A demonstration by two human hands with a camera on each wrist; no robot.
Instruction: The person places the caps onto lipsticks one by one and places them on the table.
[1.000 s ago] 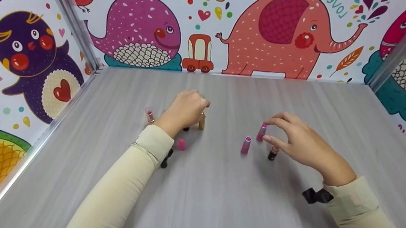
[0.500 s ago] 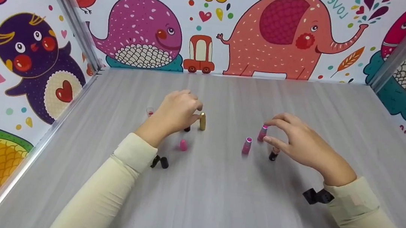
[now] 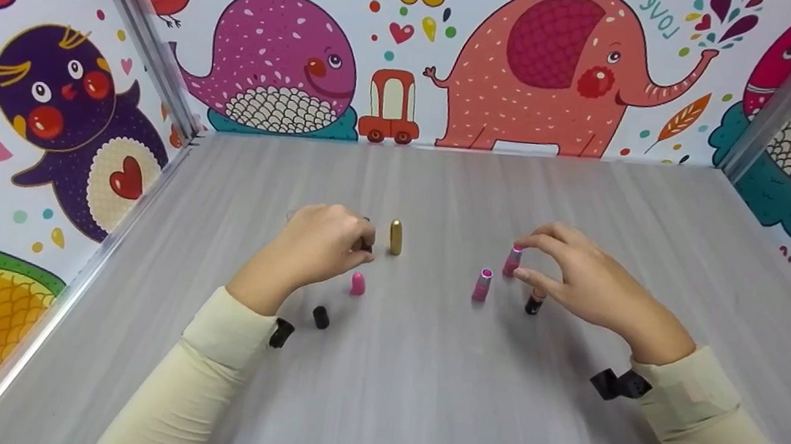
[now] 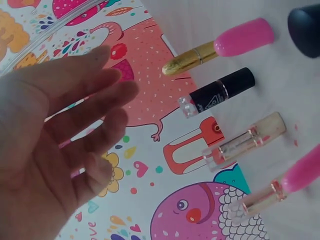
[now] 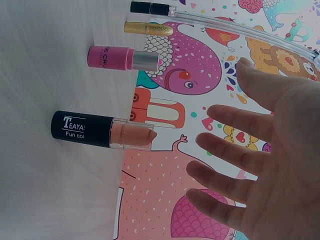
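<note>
1. Two hands work among standing lipsticks. The left hand (image 3: 312, 246) has its fingers loosely bent, with nothing between them in its wrist view; a black lipstick (image 4: 217, 94) stands near them (contact cannot be told).
2. The right hand (image 3: 570, 273) has straight fingers spread apart and holds nothing in its wrist view. In the head view, a pink lipstick (image 3: 512, 264) stands at its nine o'clock by the fingertips, a second pink lipstick (image 3: 481, 287) farther out, and a peach lipstick with a black base (image 5: 82, 129) at eight.
3. From the left hand, a gold tube (image 3: 396, 238) stands at three o'clock, a pink round-ended piece (image 3: 357, 284) at four, a black cylinder (image 3: 321, 318) at six.
4. These should be light, stiff and slick, easily tipped (any bare colour stick would be soft); the lower barrel looks the safest hold.
5. Grey wood-grain tabletop (image 3: 421, 401) lies beneath; printed wall panels (image 3: 539, 112) rise at twelve o'clock, a metal post (image 3: 144, 26) at eleven.
</note>
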